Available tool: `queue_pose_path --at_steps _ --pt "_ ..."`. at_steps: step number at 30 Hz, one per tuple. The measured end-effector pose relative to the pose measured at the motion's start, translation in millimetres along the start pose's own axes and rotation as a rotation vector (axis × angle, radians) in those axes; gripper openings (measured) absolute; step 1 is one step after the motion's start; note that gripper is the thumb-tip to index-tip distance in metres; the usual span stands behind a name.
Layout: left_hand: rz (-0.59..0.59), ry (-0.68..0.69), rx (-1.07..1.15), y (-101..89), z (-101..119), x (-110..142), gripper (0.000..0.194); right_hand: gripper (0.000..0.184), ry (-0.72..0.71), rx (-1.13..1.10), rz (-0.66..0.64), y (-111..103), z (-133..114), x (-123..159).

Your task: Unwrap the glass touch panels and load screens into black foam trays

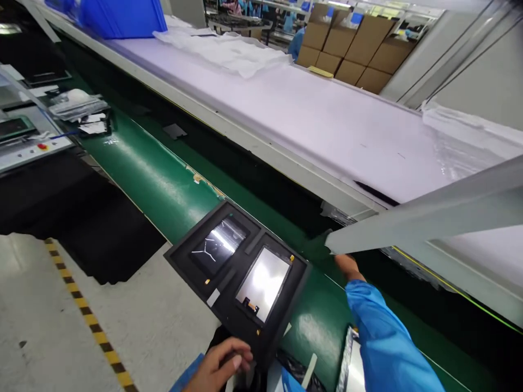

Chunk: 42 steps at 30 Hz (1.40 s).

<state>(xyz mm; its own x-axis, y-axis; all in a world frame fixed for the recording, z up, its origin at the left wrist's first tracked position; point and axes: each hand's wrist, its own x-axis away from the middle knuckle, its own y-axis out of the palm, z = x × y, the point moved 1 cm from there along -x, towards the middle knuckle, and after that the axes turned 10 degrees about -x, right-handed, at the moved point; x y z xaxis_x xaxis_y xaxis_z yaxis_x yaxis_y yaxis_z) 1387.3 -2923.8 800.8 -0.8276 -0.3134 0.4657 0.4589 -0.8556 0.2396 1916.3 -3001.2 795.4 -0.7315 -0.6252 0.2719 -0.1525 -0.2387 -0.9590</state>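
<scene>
A black foam tray point(255, 242) lies on the green bench, with two recesses. One holds a dark, glossy display panel point(220, 245); the other holds a display panel with a bright silvery face point(265, 280) and a small flex cable. My left hand point(226, 362) is at the tray's near edge, fingers loosely bent, thumb apart, nothing visible in it. Past the tray's right side, my right hand point(347, 265) reaches beneath the slanting white post. Its fingers are hidden behind the post and in shadow, so what they touch cannot be seen.
A slanting white post point(408, 218) crosses the right side. Above the green bench point(151, 169) runs a white shelf point(286, 114) bearing a blue bin point(122, 19) and plastic sheeting. Foil-edged material point(347, 359) lies by my right sleeve. Cardboard boxes point(347, 46) stand behind.
</scene>
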Motion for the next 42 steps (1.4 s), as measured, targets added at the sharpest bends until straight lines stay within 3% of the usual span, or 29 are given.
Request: queue_pose_path --at_steps 4,7,9,13,16,18,21,26,28,31,33,35,38,42 --pt "-0.007 0.086 -0.016 -4.0 12 0 0.050 0.046 0.115 0.043 -0.032 -25 11 80" --pt "-0.038 0.070 -0.023 -2.9 18 4 0.049 0.041 0.287 -0.051 0.025 -26 17 178" --pt "-0.077 0.064 -0.028 2.4 19 7 0.048 0.040 0.363 -0.233 0.116 -21 15 252" --pt "-0.110 0.088 -0.030 27.5 24 15 0.049 0.042 0.228 -0.764 0.328 -10 -26 373" --pt "-0.131 0.139 -0.021 45.1 31 26 0.051 0.041 0.093 -1.036 0.409 -4 -81 419" --pt "-0.118 0.143 0.021 45.5 36 37 0.053 0.039 0.026 -1.094 0.440 -3 -117 433" --pt "-0.030 0.163 0.094 30.7 39 61 0.058 0.041 -0.099 -1.043 0.496 0 -165 443" --pt "-0.040 0.364 0.171 16.8 26 102 0.079 0.046 -0.385 -0.836 0.563 11 -252 451" --pt "0.016 0.394 0.191 14.5 20 108 0.077 0.045 -0.499 -0.763 0.585 17 -287 455" --pt "0.199 0.329 0.275 -4.0 20 107 0.062 0.044 -0.654 -0.706 0.555 21 -321 454" --pt "0.241 0.302 0.358 -29.0 29 102 0.059 0.044 -0.706 -0.746 0.502 18 -327 444" --pt "0.214 0.283 0.402 -61.5 41 96 0.057 0.045 -0.593 -0.868 0.502 11 -326 427" --pt "0.166 0.210 0.379 -115.5 58 84 0.056 0.054 -0.277 -1.175 0.444 3 -335 394" --pt "0.023 0.131 0.284 -179.3 71 61 0.055 0.063 -0.149 -1.553 0.163 4 -391 350"
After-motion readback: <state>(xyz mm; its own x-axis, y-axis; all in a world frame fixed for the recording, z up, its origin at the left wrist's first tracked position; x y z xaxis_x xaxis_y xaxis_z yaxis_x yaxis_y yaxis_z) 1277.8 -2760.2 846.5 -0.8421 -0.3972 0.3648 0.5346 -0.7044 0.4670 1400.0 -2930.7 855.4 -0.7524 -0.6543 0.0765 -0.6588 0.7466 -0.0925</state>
